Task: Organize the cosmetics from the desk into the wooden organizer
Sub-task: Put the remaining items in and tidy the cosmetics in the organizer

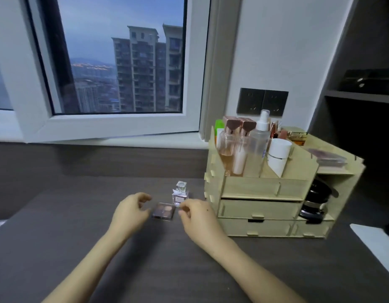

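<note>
Your left hand (130, 213) hovered at the 9 o'clock side of the eyeshadow palette (163, 210), fingers loosely curled and holding nothing. Your right hand (199, 216) was at its 3 o'clock, fingertips curled at its edge; I could not tell whether they gripped it. The palette lay flat on the dark desk (80, 215), with a small perfume bottle (180, 193) at its 1 o'clock and the wooden organizer (254, 189) farther off at 3 o'clock.

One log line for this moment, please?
left hand: empty, beside eyeshadow palette | right hand: at perfume bottle, grip unclear | both on desk
</note>
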Available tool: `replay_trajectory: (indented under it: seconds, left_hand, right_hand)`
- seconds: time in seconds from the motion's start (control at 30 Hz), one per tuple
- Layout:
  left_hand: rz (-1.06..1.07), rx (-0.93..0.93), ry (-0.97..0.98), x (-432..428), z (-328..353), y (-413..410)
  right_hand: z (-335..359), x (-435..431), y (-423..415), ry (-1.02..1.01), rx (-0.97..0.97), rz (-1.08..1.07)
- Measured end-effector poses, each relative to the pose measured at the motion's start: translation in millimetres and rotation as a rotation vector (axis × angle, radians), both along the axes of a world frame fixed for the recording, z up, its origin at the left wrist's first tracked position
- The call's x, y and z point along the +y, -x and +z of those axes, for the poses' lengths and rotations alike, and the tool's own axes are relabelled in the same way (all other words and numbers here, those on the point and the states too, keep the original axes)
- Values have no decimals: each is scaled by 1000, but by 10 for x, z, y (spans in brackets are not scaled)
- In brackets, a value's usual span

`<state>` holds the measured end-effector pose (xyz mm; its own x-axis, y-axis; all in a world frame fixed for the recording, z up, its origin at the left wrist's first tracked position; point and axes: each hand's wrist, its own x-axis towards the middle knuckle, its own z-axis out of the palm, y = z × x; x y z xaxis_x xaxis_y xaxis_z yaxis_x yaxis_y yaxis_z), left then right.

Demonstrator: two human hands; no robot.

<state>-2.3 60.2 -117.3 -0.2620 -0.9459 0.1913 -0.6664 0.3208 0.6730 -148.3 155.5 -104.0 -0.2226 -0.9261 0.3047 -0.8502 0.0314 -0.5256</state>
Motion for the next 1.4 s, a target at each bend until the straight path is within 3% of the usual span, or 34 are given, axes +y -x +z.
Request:
replay_trajectory:
  seconds: [0.13, 0.33, 0.6, 0.73, 0.9, 1.03, 1.13, 1.27, 1.4]
  left_hand:
    - [-126, -128, -58, -115, -166, 107]
    - [-226, -399, -109, -342, -317, 241]
    - [-268, -524, 43, -509, -344, 71]
    - [-342, -600, -47, -528, -260, 95]
    - [-438, -510, -60, -480, -114, 115]
    - [-505, -298, -126, -271, -35, 9]
    - [-535, -174, -62, -89, 164, -91]
    - [-659, 81, -78, 206, 507, -64]
    - [-730, 264, 35, 484, 782, 269]
  right_hand:
    - [-186, -340, -146, -133, 153, -32]
    - [-371, -569, -137, -254, 178, -60]
    - [-550, -539, -131, -243, 230, -39]
    - [-595, -478, -159, -223, 268, 11]
    - [-629, -382, -141, -169, 172, 64]
    - [-496, -207, -119, -45, -62, 114]
    - [-273, 39, -93, 22, -85, 181]
    - [53, 473, 80, 258, -98, 193]
    - [370, 880, 512, 544, -114, 8]
